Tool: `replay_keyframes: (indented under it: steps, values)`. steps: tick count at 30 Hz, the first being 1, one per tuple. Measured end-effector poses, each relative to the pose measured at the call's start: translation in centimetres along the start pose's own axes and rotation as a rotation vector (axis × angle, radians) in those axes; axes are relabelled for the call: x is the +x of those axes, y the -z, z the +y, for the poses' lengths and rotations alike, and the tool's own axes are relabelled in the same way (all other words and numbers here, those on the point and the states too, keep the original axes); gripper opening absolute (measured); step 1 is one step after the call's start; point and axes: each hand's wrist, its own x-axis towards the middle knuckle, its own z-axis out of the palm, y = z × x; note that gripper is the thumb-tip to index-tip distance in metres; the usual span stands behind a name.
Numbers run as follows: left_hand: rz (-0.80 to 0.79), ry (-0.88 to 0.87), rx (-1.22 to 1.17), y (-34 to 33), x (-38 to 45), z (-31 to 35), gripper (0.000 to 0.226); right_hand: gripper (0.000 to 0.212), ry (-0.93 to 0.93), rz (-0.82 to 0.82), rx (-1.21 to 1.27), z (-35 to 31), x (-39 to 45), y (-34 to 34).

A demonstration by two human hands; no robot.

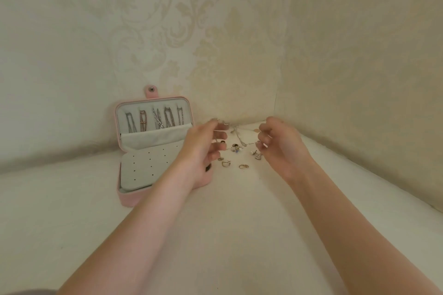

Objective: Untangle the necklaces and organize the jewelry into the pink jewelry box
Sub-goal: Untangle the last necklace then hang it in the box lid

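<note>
between the two hands, a little right of the frame's centre, a thin chain [236, 133] hangs in the air. the left hand [203, 148] pinches one end of it near the fingertips, with the other fingers curled loosely. the right hand [278, 143] pinches the other side, also with curled fingers, but the chain is so fine and blurred there that i cannot see the exact contact. the chain's long axis runs left to right across the picture, from one hand to the other, and a loop of it drops down in the middle, toward the surface. both hands are about equally near to it, each at one end.

just below the hanging loop, small pieces of jewelry [236, 151] lie loose on the white surface [239, 223]: rings and earrings, close together but mostly apart from each other.

further to the left of the frame stands the pink jewelry box [127, 199], open, its lid leaning on the wall [215, 31]. several necklaces [155, 118] hang in the lid already. the left hand is nearer to the box, so i judge that it would carry the freed chain there.
</note>
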Motion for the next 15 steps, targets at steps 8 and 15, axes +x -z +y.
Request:
replay_keyframes:
  steps: [8,15]
  values:
    - [-0.063,-0.094,-0.085,1.1,-0.5,3.2,0.030,0.021,0.173,-0.253,-0.761,0.5,-1.0,-0.5]
    - [-0.053,-0.071,-0.142,2.0,-0.6,4.5,0.032,0.042,0.037,-0.435,-0.585,-0.5,-1.8,-0.6]
